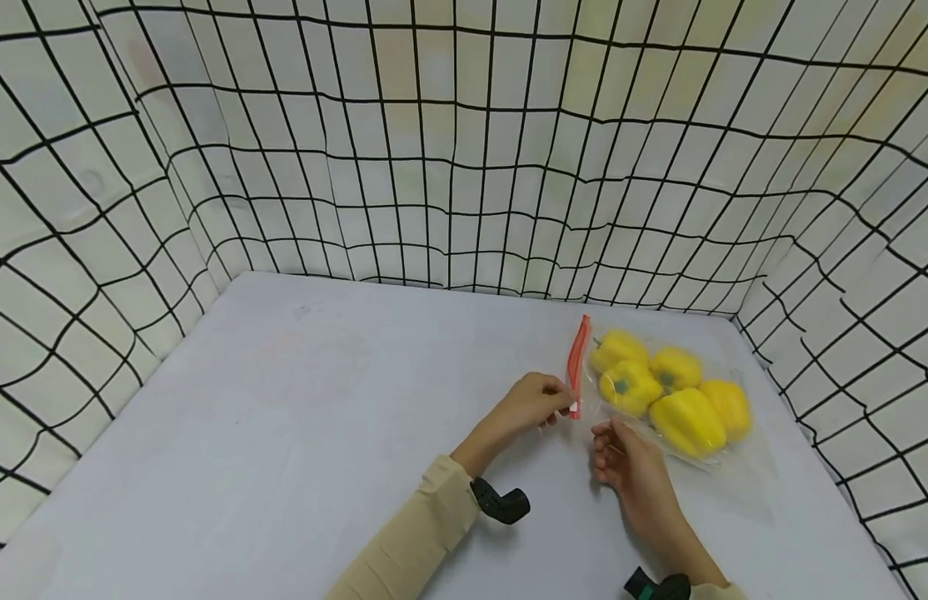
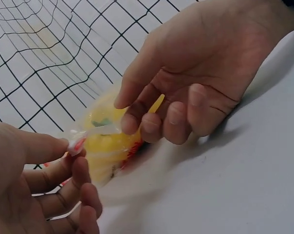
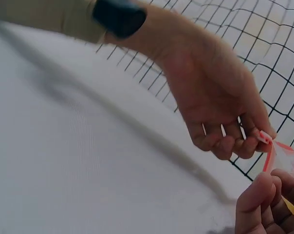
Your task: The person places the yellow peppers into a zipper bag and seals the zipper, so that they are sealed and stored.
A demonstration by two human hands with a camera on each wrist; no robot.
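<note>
A clear zip bag with a red seal strip [image 1: 576, 362] lies on the right part of the table, several yellow bell peppers [image 1: 689, 421] inside it. At the strip's near end my left hand [image 1: 535, 400] pinches the small white-and-red zip slider [image 2: 77, 146] between thumb and fingertips. My right hand [image 1: 636, 471] is beside the bag's near left corner, palm turned inward and fingers loosely bent. In the left wrist view its thumb and fingertips stand apart, close to the clear film of the bag. The right wrist view shows only part of the right hand [image 3: 264, 204], low in the corner.
The white table [image 1: 284, 433] stretches to the left of the hands. Black netting [image 1: 449, 158] rises along the back and both sides of it, close behind the bag at the right. Dark wrist-worn cameras [image 1: 501, 502] sit on both wrists.
</note>
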